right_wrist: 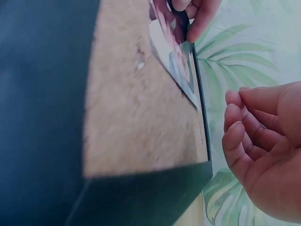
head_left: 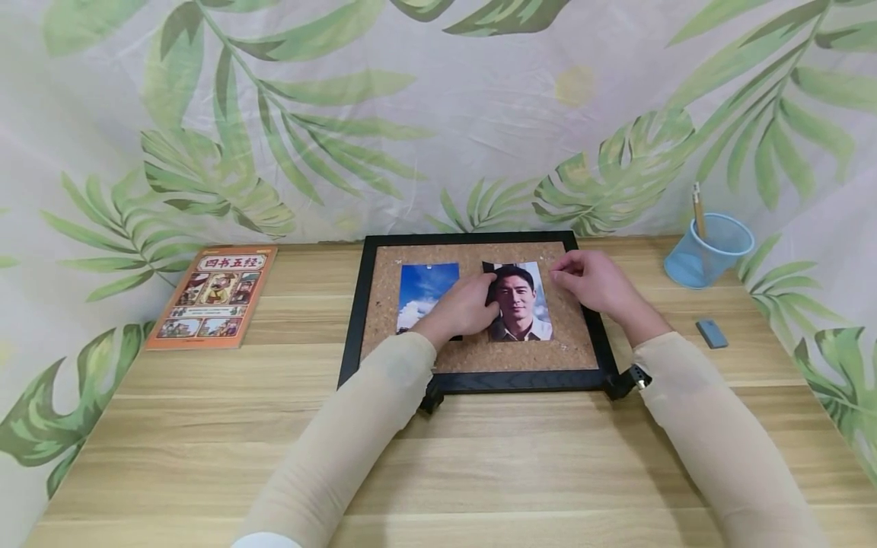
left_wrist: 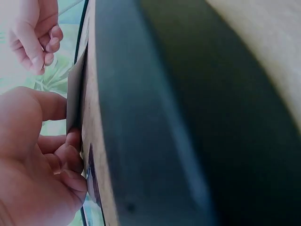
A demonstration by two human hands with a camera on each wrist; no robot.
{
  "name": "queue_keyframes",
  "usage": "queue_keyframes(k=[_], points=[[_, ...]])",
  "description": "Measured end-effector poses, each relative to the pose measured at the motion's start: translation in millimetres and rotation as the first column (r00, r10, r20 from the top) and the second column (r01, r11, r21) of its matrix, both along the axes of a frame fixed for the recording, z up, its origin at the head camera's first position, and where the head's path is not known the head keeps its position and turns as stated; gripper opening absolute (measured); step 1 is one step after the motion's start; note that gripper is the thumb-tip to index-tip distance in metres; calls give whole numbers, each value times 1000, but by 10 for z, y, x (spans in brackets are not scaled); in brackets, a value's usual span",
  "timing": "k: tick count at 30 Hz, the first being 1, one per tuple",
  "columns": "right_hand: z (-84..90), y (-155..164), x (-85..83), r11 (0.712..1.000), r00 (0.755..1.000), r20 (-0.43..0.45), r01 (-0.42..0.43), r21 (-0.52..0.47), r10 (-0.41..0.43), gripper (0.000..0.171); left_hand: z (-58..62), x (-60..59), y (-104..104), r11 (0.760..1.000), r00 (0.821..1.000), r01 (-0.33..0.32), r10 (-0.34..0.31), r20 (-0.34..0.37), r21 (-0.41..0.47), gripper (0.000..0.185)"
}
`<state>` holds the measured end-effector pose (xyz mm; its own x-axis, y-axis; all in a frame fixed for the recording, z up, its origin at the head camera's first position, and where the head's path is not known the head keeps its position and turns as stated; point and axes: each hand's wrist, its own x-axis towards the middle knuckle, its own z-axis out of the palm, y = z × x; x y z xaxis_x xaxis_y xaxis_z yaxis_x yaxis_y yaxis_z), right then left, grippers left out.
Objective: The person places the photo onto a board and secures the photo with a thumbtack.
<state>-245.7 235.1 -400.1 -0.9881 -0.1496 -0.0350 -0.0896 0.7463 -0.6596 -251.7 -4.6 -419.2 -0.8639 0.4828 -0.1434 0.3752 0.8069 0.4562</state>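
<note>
Cork board (head_left: pixel 473 358): left hand (head_left: pixel 466 304) pinches the portrait photo (head_left: pixel 524 304) by its left edge; right hand (head_left: pixel 589 281), loosely curled, hovers holding nothing at its top-right corner.

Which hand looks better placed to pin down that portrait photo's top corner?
Probably the right hand: its fingertips sit by the portrait photo's top right corner, while the left hand holds its left edge.
</note>
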Motion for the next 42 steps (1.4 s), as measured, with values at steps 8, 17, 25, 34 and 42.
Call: queue_keyframes(k=[8, 17, 25, 34, 42], points=[[-38, -193, -204, 985, 993, 122, 21, -171, 0, 19, 15, -9, -21, 1000, 1000, -4, 4, 21, -1, 58], [-91, -372, -383, 948, 982, 184, 16, -318, 45, 23, -17, -46, -3, 1000, 1000, -5, 5, 30, 3, 58], [-193, -468, -546, 950, 982, 187, 32, -309, 28, 21, -23, -60, -4, 1000, 1000, 15, -15, 24, 6, 58], [-159, -518, -639, 992, 985, 167, -18, -121, 38, 17, 6, -70, -5, 1000, 999, 20, -21, 45, 13, 58], [-175, -554, -728, 996, 971, 236, -9, -89, 30, 16, 4, -65, -3, 1000, 999, 21, -21, 47, -1, 58]])
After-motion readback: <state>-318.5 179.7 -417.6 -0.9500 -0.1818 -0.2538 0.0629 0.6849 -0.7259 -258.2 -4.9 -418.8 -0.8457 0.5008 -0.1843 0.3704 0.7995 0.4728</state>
